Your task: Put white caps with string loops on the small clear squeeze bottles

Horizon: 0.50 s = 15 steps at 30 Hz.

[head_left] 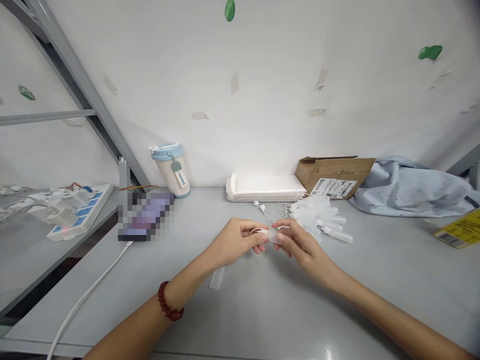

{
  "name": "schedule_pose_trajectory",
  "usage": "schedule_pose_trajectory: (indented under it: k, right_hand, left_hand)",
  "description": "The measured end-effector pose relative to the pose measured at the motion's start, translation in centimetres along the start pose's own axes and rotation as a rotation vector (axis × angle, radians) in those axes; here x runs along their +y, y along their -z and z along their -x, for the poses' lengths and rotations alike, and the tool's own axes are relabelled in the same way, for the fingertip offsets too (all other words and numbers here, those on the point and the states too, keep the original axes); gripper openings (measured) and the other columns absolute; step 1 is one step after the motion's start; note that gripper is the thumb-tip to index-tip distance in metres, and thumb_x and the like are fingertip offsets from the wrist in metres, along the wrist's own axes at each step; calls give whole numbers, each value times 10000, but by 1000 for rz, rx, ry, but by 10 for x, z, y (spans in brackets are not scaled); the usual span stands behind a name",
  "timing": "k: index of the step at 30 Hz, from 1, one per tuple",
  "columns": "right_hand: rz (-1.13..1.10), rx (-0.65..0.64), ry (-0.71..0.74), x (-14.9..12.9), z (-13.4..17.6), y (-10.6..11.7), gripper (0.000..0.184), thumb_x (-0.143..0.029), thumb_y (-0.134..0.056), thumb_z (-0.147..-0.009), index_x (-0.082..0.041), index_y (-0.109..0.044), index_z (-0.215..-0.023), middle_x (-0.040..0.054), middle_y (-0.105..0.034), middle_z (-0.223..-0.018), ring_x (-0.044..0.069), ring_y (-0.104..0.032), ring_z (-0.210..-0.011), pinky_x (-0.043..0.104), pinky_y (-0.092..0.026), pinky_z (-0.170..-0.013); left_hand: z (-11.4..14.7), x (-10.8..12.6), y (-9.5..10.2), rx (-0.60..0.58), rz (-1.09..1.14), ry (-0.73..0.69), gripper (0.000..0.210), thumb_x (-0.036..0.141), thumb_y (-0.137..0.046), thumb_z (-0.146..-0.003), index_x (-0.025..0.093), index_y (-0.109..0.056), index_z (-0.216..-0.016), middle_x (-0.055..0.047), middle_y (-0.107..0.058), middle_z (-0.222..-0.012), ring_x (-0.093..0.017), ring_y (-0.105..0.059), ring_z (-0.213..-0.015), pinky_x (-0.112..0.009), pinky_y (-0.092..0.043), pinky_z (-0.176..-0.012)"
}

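Clear plastic pc [276, 236]; L hand [233, 242] + R hand [303, 245] pinching it; white loop [258, 230], prob. cord; tubes [312, 214] nr R hand

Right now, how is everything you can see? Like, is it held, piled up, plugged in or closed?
Left hand: fingertips closed
Right hand: fingertips closed
Small clear piece: held by both hands
Clear strip: lying loose
Clear tubes: piled up
Tumbler: upright, lid on
Phone: plugged in
Power strip: plugs in, red light on
White stack: lying flat
Cardboard box: can't tell if open
Cloth: bunched up
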State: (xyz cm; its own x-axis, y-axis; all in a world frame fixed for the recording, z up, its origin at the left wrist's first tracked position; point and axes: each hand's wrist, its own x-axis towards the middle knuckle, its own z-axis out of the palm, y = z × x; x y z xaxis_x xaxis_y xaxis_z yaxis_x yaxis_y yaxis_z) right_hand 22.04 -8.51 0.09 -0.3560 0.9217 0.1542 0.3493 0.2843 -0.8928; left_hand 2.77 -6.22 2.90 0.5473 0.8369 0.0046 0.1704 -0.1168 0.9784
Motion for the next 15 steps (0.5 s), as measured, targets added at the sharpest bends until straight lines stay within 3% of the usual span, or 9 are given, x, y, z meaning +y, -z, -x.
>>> schedule_pose_trajectory:
  k: [5,15]
  right_hand:
    - [13,2,-1,-1,2,-1,269,-394,-340,-925,-212,-419,-1107,12,-573,-751,131,-452,-615,277,-391,-591]
    - [-125,-16,-77,-2,0,-2,254,-408,-354,-920,-220,-413,-1079,-23,-523,-699,109,-417,-556,252,-357,-541]
  left_hand:
    - [-1,-3,-2,82,7,95,287,397,-578,-772,124,-626,-694,-24,-596,-653,-117,-565,-563,-231,-469,-527]
    - [-1,1,-5,142,-58,23,152,249,-635,-707,143,-658,-813,-17,-609,-763,-126,-541,-684,-219,-463,-583]
